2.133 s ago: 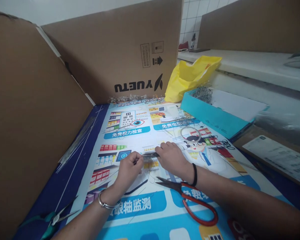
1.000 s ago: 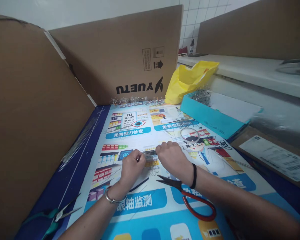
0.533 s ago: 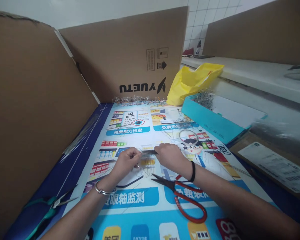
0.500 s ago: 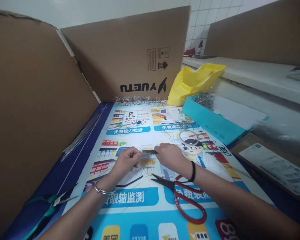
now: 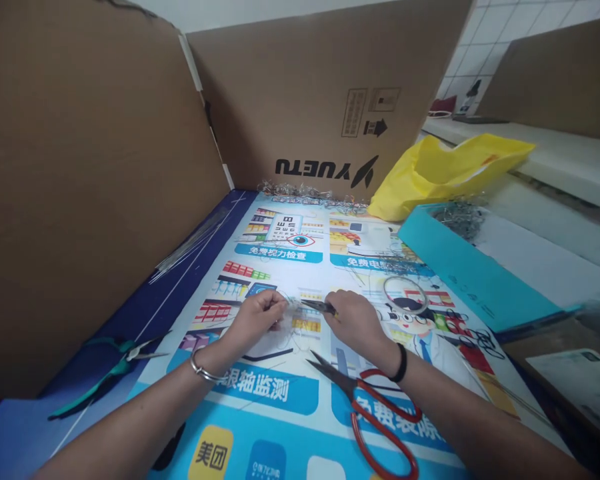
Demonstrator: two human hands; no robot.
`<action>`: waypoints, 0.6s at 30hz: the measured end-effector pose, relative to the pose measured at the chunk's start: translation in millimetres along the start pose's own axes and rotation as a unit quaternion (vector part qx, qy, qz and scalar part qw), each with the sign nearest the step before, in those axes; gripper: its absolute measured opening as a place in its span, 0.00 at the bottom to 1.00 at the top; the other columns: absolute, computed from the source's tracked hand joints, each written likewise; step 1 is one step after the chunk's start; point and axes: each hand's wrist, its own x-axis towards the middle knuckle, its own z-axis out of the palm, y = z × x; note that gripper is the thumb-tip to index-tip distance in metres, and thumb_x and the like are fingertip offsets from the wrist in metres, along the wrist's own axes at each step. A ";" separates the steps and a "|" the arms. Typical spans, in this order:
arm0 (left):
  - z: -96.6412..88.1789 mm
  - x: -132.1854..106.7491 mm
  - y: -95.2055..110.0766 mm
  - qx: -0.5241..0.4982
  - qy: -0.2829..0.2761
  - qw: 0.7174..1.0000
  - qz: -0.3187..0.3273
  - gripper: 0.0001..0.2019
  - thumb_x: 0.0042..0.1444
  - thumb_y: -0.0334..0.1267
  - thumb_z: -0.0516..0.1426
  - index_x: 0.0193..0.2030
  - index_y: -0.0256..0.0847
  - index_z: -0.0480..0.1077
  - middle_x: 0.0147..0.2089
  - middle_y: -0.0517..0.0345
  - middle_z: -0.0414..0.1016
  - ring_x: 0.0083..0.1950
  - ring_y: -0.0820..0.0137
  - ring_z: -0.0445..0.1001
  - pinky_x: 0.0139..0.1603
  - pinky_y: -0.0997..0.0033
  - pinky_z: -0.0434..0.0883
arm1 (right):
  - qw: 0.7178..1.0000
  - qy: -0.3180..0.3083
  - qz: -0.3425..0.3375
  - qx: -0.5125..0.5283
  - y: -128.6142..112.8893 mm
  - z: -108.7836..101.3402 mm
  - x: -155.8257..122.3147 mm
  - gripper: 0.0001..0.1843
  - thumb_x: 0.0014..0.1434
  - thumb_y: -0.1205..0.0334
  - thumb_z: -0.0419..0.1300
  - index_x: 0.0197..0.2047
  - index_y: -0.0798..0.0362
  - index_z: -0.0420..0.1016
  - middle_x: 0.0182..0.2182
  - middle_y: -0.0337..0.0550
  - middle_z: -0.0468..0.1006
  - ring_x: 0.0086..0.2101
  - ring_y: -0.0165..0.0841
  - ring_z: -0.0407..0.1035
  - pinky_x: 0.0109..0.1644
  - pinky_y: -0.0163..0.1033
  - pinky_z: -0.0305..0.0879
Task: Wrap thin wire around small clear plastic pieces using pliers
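Observation:
My left hand (image 5: 263, 315) is closed in a pinch on thin wire (image 5: 289, 323), whose faint loops hang blurred beside the fingertips. Wrapped round the handles of dark needle-nose pliers (image 5: 316, 305), my right hand (image 5: 355, 325) points their jaws left toward that pinch. A small gap shows between the jaw tips and the left fingers. Below the right hand lie red-handled scissors (image 5: 350, 383) with their blades slightly apart. Teal-handled pliers (image 5: 123, 360) rest to the left of my left forearm. A coil of wire (image 5: 406, 295) lies beyond the right hand.
Tall cardboard panels (image 5: 320, 100) enclose the left and back. Along the back panel runs a heap of wire pieces (image 5: 305, 191). A turquoise box (image 5: 460, 273) with small wire pieces, a yellow bag (image 5: 445, 173) and bundled straight wires (image 5: 193, 243) surround the printed sheet (image 5: 305, 273).
The view has turned left, so most things sit farther right. The pliers' tips have drawn back from my left fingers, leaving a wider gap. Both hands keep their grips.

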 end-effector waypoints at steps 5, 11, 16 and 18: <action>-12.2 1.6 0.1 -0.019 0.102 0.994 0.030 0.09 0.51 0.41 0.57 0.26 0.38 0.65 0.17 0.67 0.62 0.18 0.79 0.60 0.19 0.80 0.58 | 0.990 0.066 0.024 0.126 6.0 5.6 0.7 0.09 0.58 0.60 0.49 0.33 0.52 0.68 0.31 0.40 0.72 0.35 0.31 0.64 0.38 0.33 0.55; -17.7 0.5 2.7 -0.117 0.139 0.982 0.057 0.08 0.50 0.40 0.57 0.26 0.38 0.65 0.17 0.67 0.62 0.18 0.79 0.60 0.20 0.80 0.57 | 0.964 0.103 0.093 0.226 10.7 4.5 2.4 0.11 0.57 0.56 0.49 0.30 0.52 0.66 0.28 0.38 0.70 0.31 0.30 0.65 0.34 0.33 0.57; -23.3 -0.3 4.0 -0.149 0.155 0.974 0.076 0.08 0.51 0.39 0.58 0.27 0.38 0.65 0.17 0.67 0.62 0.18 0.79 0.61 0.20 0.80 0.57 | 0.967 0.094 0.082 0.222 11.4 3.8 2.6 0.11 0.56 0.56 0.50 0.31 0.52 0.68 0.28 0.37 0.71 0.31 0.29 0.65 0.34 0.33 0.57; -29.2 0.1 6.6 -0.162 0.169 0.968 0.093 0.08 0.51 0.39 0.58 0.26 0.38 0.65 0.18 0.67 0.62 0.19 0.79 0.61 0.20 0.80 0.58 | 0.969 0.092 0.070 0.220 11.2 4.8 2.3 0.11 0.56 0.55 0.50 0.32 0.52 0.68 0.29 0.38 0.71 0.32 0.30 0.66 0.35 0.33 0.58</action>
